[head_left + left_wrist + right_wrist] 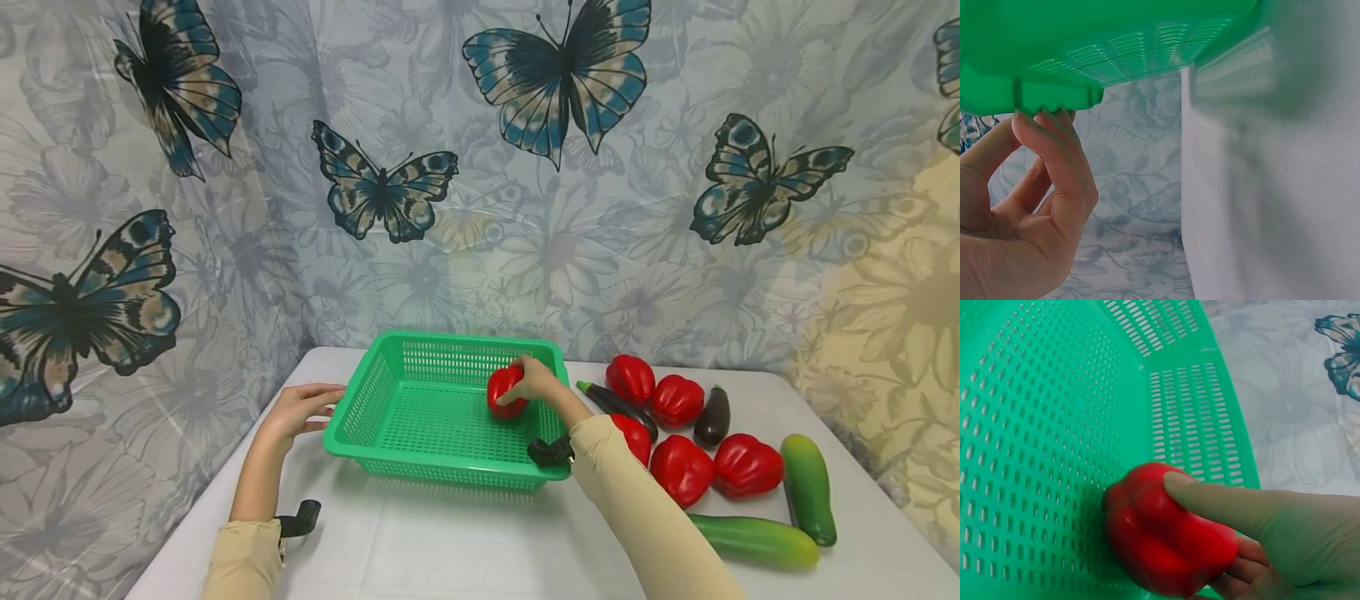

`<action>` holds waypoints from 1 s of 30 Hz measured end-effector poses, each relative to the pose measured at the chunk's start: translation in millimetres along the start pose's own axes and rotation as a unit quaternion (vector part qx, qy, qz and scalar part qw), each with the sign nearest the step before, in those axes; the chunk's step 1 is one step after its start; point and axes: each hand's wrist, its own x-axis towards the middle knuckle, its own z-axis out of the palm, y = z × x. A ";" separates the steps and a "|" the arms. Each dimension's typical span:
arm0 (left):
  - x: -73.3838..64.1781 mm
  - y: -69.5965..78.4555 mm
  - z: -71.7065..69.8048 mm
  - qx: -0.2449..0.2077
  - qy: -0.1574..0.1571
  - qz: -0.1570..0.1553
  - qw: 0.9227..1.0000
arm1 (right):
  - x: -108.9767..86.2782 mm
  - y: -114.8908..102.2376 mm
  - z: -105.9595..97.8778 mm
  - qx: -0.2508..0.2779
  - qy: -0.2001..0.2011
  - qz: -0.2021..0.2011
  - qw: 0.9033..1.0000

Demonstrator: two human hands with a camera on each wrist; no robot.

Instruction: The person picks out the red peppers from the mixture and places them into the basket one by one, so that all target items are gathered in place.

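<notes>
Inside the green basket, near its right wall, my right hand grips a red bell pepper. The right wrist view shows the thumb across the top of the pepper and fingers curled beneath it. The pepper is low against the perforated plastic; whether it touches the floor is hard to tell. At the basket's left side, my left hand touches the outer rim with its fingertips. In the left wrist view those loosely bent fingers meet the edge of the rim.
Right of the basket lie several red bell peppers, two dark eggplants and two green zucchinis. They stand on a white table. Butterfly-patterned cloth hangs behind the table and along the left.
</notes>
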 end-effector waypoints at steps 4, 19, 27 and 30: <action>-0.2 -0.3 -0.1 0.001 0.000 -0.001 1.000 | 1.6 1.5 1.1 -0.006 0.003 0.004 1.000; 0.1 0.2 -1.7 0.002 -0.003 0.008 1.000 | 2.9 0.4 0.3 -0.030 0.007 0.016 0.999; 1.2 -0.3 -2.2 0.002 0.001 0.005 1.000 | 2.3 -1.0 -0.5 -0.041 0.012 0.014 0.999; 1.2 -1.1 -2.5 0.003 0.001 0.003 1.000 | 2.6 -1.0 0.1 -0.041 0.009 0.012 0.999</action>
